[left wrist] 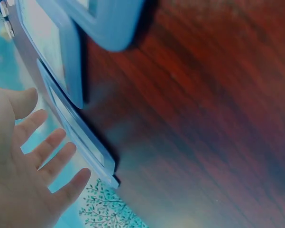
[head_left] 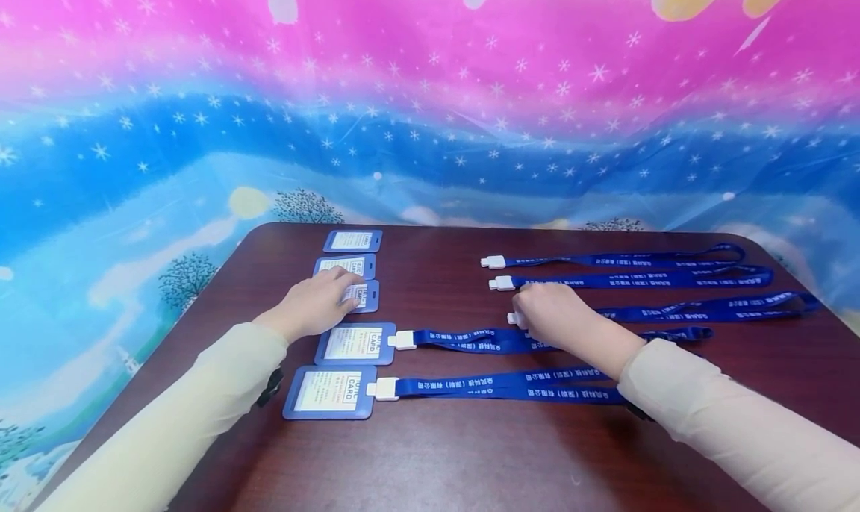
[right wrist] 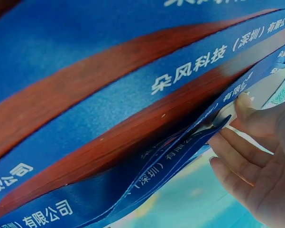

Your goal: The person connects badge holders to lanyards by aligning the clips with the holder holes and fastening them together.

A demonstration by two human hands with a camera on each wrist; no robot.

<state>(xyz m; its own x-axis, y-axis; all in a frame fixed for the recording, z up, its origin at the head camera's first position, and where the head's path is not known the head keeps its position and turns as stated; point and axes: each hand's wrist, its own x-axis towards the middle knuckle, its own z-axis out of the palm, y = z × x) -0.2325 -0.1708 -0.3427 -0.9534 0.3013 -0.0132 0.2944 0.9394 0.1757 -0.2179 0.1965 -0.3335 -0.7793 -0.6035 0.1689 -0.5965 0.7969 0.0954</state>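
Note:
My right hand pinches the white plastic clip of a blue lanyard between thumb and fingers. The right wrist view shows this clip partly hidden by the thumb and the strap. Over a blue-framed badge holder reaches my left hand, which covers part of it. In the left wrist view the left hand's fingers are spread and loosely bent, holding nothing; whether they touch the holder, I cannot tell.
Two loose badge holders lie farther back on the dark wooden table. Two lanyards lie beyond my right hand. Nearer, two badge holders are joined to lanyards. A patterned cloth hangs behind the table.

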